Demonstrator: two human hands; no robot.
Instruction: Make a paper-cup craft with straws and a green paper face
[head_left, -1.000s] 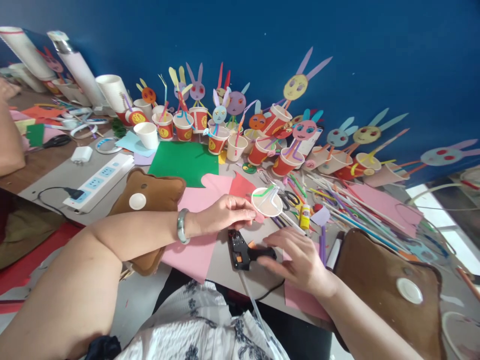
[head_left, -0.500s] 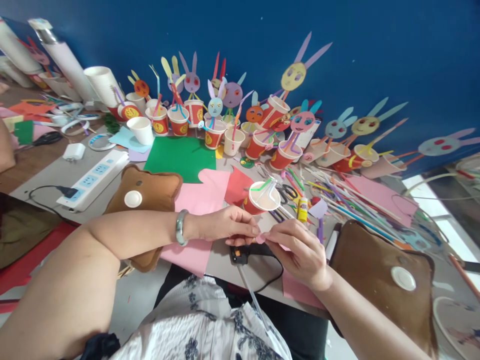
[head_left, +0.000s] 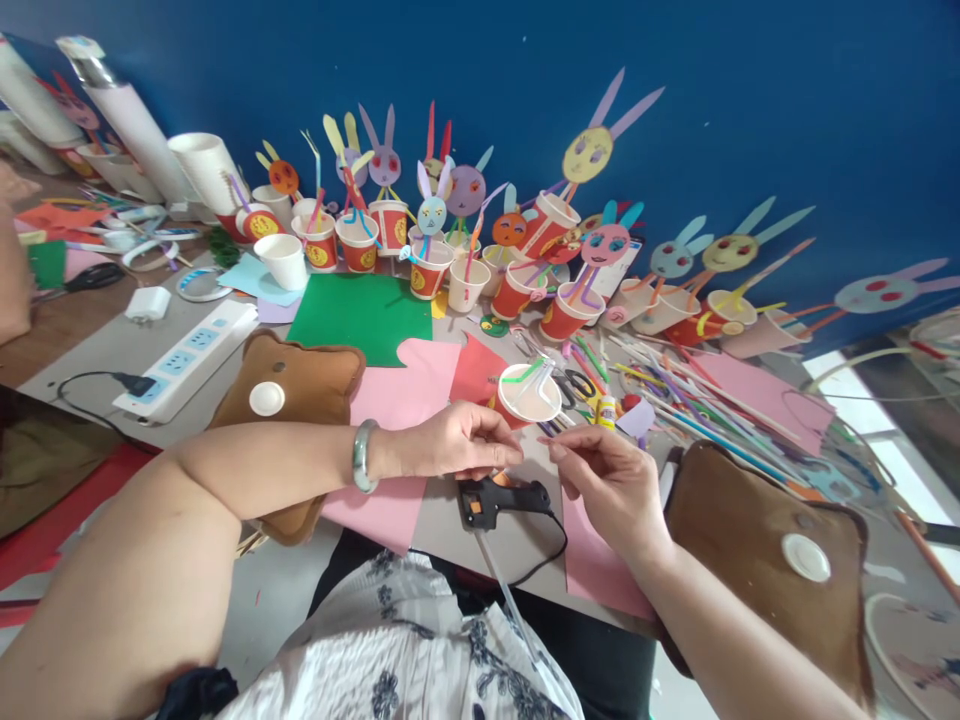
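My left hand (head_left: 471, 440), with a bracelet at its wrist, is closed with thumb and fingers together; anything inside them is too small to make out. Just to its right, my right hand (head_left: 604, 475) pinches a small pink paper piece (head_left: 544, 441), seen nearly edge-on. The two hands are apart. Behind them stands a red and white paper cup (head_left: 525, 405) with a green and a white bent strip in it. Beneath my hands lies a black glue gun (head_left: 499, 503), a clear glue stick sticking out toward me.
Rabbit-faced cups (head_left: 431, 270) line the blue wall. Brown cushion-like pouches (head_left: 750, 560) flank my hands. A power strip (head_left: 187, 360), green paper (head_left: 360, 315), pink paper (head_left: 405, 400), scissors (head_left: 579, 386) and a yellow glue stick (head_left: 606, 411) lie around. Another person's arm (head_left: 13, 250) is at far left.
My hands have moved apart; the right one went slightly up and right with the small pink piece. The glue gun shows more fully now.
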